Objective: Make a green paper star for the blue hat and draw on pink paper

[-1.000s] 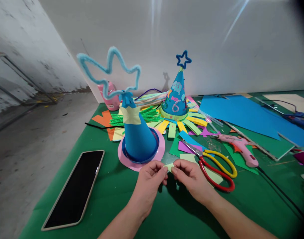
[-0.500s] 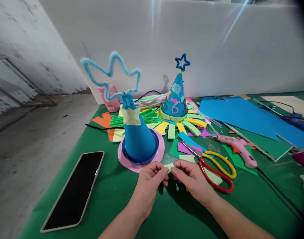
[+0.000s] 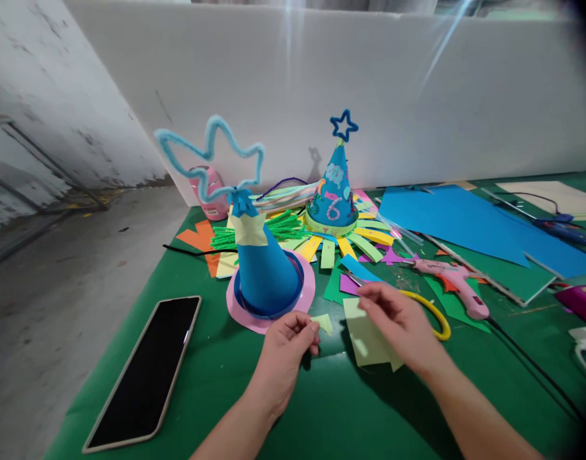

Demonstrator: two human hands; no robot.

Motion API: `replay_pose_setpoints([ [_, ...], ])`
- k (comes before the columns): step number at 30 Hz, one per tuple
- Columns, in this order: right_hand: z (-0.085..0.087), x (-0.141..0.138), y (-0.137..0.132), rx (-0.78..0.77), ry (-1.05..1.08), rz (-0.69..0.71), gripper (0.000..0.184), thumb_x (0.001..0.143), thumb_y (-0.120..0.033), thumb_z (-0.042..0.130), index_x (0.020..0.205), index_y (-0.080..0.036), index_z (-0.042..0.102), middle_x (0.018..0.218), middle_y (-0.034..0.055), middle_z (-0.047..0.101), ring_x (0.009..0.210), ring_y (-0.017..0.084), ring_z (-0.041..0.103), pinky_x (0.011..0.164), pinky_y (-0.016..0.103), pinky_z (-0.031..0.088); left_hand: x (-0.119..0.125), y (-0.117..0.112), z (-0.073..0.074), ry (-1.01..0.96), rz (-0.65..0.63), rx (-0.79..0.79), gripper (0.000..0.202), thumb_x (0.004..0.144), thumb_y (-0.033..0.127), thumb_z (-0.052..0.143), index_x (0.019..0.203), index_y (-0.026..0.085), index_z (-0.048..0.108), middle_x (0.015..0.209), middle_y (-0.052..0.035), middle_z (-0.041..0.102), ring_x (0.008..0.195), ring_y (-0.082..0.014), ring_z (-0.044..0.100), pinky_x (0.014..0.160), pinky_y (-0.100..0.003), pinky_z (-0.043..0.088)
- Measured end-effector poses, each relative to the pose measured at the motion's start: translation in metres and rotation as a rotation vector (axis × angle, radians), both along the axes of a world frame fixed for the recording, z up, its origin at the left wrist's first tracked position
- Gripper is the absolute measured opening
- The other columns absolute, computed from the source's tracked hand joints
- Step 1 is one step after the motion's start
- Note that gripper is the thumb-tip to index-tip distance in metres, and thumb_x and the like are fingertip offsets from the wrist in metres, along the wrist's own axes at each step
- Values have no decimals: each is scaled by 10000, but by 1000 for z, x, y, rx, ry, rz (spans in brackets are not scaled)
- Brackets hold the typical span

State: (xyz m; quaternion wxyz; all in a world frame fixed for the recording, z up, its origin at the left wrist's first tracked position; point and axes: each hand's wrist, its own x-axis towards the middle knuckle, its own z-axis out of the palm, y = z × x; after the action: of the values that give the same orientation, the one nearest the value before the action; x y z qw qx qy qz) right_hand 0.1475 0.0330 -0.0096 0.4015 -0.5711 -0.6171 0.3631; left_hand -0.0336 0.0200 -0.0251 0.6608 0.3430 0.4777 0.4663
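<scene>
My left hand (image 3: 285, 354) pinches a small pale yellow-green paper piece (image 3: 324, 323) between thumb and fingers, just in front of the blue cone hat (image 3: 266, 275). That hat has a pink brim, a pale paper band and a large light-blue pipe-cleaner star (image 3: 261, 160) on top. My right hand (image 3: 402, 326) is over the scissors (image 3: 439, 313), its fingers curved and slightly apart with nothing seen between them. It covers the red handle and pivot; whether it touches them I cannot tell. Pale green paper (image 3: 369, 338) lies beneath this hand.
A decorated blue party hat (image 3: 333, 191) stands behind, by green pipe cleaners (image 3: 283, 227). To the right lie a pink glue gun (image 3: 450, 281) with its cord and blue sheets (image 3: 455, 217). A phone (image 3: 146, 370) lies left, near the table edge. A white board (image 3: 321, 76) rises behind.
My right hand has let go of the small paper piece and moved right, over the scissors. My left hand still holds the piece. The view has shifted slightly.
</scene>
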Motion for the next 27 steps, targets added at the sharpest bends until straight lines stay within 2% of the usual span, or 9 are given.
replay_pose_setpoints([
  [4, -5, 59, -5, 58, -421, -185, 228, 765, -322, 480, 936, -189, 549, 921, 76, 619, 782, 204, 593, 635, 290, 471, 0, 1, -2, 1, -11, -5, 140, 703, 225, 624, 634, 146, 531, 539, 35, 516, 490, -66, 440, 510, -191, 326],
  [7, -20, 87, -13, 25, -671, -131, 273, 758, -298, 461, 988, -175, 541, 1003, 105, 596, 817, 229, 599, 632, 311, 480, 0, 1, -4, -4, -10, -16, 138, 703, 226, 626, 640, 147, 532, 534, 37, 516, 487, -65, 438, 508, -190, 324],
  [10, -27, 91, -14, -24, -823, -86, 249, 780, -285, 415, 964, -179, 545, 970, 95, 602, 754, 213, 610, 566, 293, 474, 0, 2, -3, -17, -4, -31, 147, 703, 232, 627, 635, 145, 531, 529, 36, 514, 485, -66, 437, 513, -193, 327],
  [14, -20, 84, -3, -130, -981, 21, 208, 812, -295, 367, 884, -195, 535, 811, 67, 621, 606, 200, 606, 424, 261, 398, 0, 4, 2, -44, 16, -58, 153, 691, 231, 636, 628, 143, 527, 521, 35, 511, 479, -69, 437, 512, -198, 331],
  [17, -16, 87, 5, -159, -1006, 94, 200, 829, -283, 343, 822, -191, 520, 770, 68, 629, 606, 213, 611, 431, 266, 398, 1, 6, 4, -67, 25, -82, 160, 682, 223, 643, 613, 139, 527, 516, 33, 508, 471, -67, 432, 506, -199, 327],
  [20, -15, 96, 3, -146, -945, 90, 219, 839, -280, 326, 858, -182, 521, 858, 97, 639, 656, 228, 626, 487, 296, 446, 3, 8, 4, -104, 40, -100, 168, 682, 218, 640, 593, 136, 523, 516, 29, 503, 472, -66, 430, 502, -195, 318],
  [24, -11, 105, -15, -83, -695, 34, 305, 834, -343, 349, 1017, -172, 523, 1052, 123, 603, 909, 245, 600, 748, 347, 486, 9, 8, 4, -176, 74, -126, 183, 685, 223, 628, 576, 138, 508, 518, 29, 491, 470, -61, 414, 495, -191, 306],
  [27, -7, 106, -35, -181, -453, -51, 407, 812, -437, 360, 1080, -193, 545, 1161, 101, 572, 1089, 257, 508, 880, 359, 442, 15, 8, 7, -225, 88, -148, 195, 683, 223, 624, 565, 141, 491, 515, 33, 477, 464, -60, 399, 491, -194, 300],
])
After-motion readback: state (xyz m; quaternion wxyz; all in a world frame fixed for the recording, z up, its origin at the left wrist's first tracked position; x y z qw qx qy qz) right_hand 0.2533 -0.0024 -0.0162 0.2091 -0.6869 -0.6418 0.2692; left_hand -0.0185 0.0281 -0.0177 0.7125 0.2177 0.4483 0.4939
